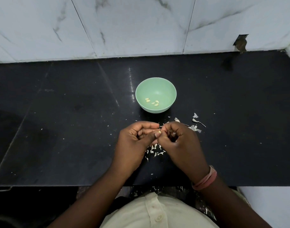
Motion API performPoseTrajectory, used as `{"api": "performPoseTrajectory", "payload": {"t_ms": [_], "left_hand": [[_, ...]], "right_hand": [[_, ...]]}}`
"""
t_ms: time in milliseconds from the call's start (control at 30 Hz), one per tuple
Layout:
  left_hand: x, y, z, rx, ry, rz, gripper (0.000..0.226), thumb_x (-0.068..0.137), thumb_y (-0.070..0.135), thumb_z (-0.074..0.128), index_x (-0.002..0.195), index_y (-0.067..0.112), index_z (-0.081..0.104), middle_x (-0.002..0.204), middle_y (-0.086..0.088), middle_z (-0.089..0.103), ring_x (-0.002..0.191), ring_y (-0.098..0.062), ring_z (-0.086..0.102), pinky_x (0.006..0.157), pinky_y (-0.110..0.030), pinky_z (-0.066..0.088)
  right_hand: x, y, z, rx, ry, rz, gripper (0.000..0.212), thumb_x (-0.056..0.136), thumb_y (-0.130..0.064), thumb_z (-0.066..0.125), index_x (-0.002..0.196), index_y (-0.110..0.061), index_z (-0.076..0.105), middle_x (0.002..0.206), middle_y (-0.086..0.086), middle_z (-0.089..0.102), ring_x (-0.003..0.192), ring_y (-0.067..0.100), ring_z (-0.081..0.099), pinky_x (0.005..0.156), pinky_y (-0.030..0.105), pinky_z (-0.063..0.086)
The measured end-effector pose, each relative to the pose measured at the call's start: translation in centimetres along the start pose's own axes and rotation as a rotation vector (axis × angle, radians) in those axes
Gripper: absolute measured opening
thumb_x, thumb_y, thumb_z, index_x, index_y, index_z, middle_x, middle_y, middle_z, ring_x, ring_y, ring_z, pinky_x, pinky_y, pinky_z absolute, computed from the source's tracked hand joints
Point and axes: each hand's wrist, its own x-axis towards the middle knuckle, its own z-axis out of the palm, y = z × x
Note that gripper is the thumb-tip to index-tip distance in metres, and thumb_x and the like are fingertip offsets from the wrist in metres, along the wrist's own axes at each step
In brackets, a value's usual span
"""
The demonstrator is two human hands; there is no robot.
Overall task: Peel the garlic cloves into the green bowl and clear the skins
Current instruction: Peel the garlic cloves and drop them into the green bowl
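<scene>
My left hand [134, 140] and right hand [177, 139] pinch one garlic clove [159, 132]. I'd strip skin gently, near the green bowl [141, 89].

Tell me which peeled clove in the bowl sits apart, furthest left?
The clove at the left of the green bowl: it lies alone, with a gap to the cluster on its right.
</scene>
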Motion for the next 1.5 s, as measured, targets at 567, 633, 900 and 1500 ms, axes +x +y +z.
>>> {"api": "performPoseTrajectory", "payload": {"t_ms": [567, 633, 900, 1500], "left_hand": [[0.1, -0.1, 0.5, -0.331, 0.045, -0.261, 0.017, 0.087, -0.009, 0.064, 0.102, -0.003, 0.070, 0.096, -0.018, 0.075, 0.083, -0.018, 0.075, 0.068, -0.022, 0.058], [0.2, -0.1, 0.5, -0.367, 0.051, -0.276, 0.018, 0.086, -0.009, 0.064, 0.103, -0.004, 0.069, 0.096, -0.019, 0.075, 0.084, -0.019, 0.075, 0.069, -0.022, 0.059], [0.5, -0.4, 0.4, -0.444, 0.089, -0.300, 0.022, 0.083, -0.008, 0.065, 0.104, -0.005, 0.069, 0.099, -0.020, 0.072, 0.090, -0.020, 0.074, 0.075, -0.021, 0.059], [0.7, 0.0, 0.1, -0.392, 0.048, -0.359, 0.017, 0.075, 0.002, 0.072, 0.090, 0.006, 0.076, 0.091, -0.017, 0.074, 0.083, -0.018, 0.072, 0.071, -0.023, 0.059]], "right_hand": [[0.0, -0.4, 0.1, 0.194, -0.044, 0.148, 0.017, 0.086, -0.004, 0.066, 0.074, -0.013, 0.059, 0.064, -0.009, 0.056, 0.061, 0.003, 0.049, 0.061, 0.016, 0.041], [0.0, -0.5, 0.1, 0.231, -0.030, 0.171, 0.013, 0.088, -0.006, 0.067, 0.077, -0.013, 0.063, 0.067, -0.004, 0.061, 0.062, 0.004, 0.053, 0.062, 0.019, 0.045], [0.1, -1.1, 0.0, 0.200, 0.051, 0.202, 0.010, 0.089, -0.014, 0.072, 0.083, -0.022, 0.074, 0.073, -0.008, 0.071, 0.065, 0.009, 0.064, 0.066, 0.028, 0.054], [0.4, -1.2, 0.1, 0.172, -0.049, 0.134, 0.018, 0.085, -0.007, 0.068, 0.070, -0.016, 0.063, 0.055, -0.013, 0.052, 0.051, 0.002, 0.045, 0.053, 0.015, 0.037]]}}
